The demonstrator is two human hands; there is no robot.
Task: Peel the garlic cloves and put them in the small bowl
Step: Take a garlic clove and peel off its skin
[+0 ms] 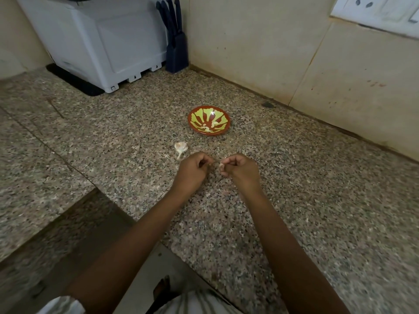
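1. Both of the person's hands are held close together just above the granite counter (294, 200), in front of the small bowl (209, 133).
2. The right hand (241, 169) has its fingers curled, pinching a pale garlic clove (221, 166) at the fingertips.
3. The left hand (192, 169) is also curled, thumb against forefinger, just beside the clove. I cannot tell whether it grips a shred of skin or nothing.
4. The bowl, red-brown with a yellow-green pattern, sits on the counter beyond the hands, and a few pale pieces (207, 128) lie inside it.
5. The rest of the garlic bulb (180, 148) lies on the counter between the bowl and the left hand, touching neither.
6. Back in the corner a dark knife block (175, 55) stands just beside a white appliance (102, 41).
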